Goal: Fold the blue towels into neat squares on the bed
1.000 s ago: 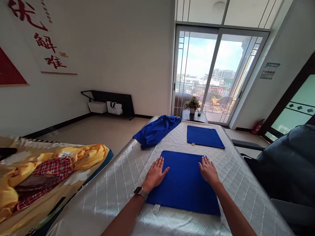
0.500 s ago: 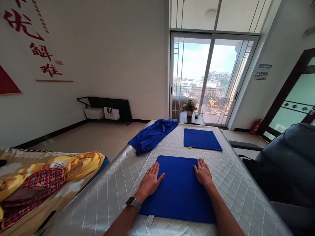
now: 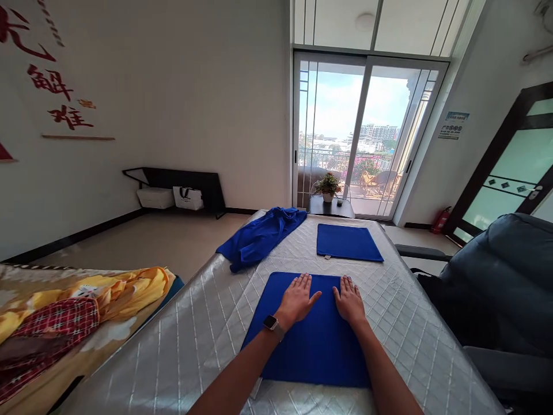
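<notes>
A flat blue square cloth piece [image 3: 315, 346], perhaps a cushion cover, lies on the silver quilted table cover [image 3: 207, 323] in front of me. My left hand [image 3: 298, 298] rests flat on its upper middle, fingers stretched out, a watch on the wrist. Flat near the upper right corner lies my right hand [image 3: 349, 300], fingers extended and thumb apart. Neither hand grips anything. Beyond them sits a second flat blue square [image 3: 349, 242] with a small pale tag. To its left is a crumpled blue cloth [image 3: 265, 236].
At left, yellow cloth [image 3: 129, 294] and red plaid cloth [image 3: 64, 323] lie on a lower patterned surface. A dark armchair [image 3: 510, 282] stands close on the right. Past the table's far end, a potted plant [image 3: 328, 185] sits on a small table before the sliding glass door [image 3: 332, 104].
My left hand has slid right from the cloth's left edge to its upper middle. The right hand stays near the upper right corner. The view has shifted slightly right.
</notes>
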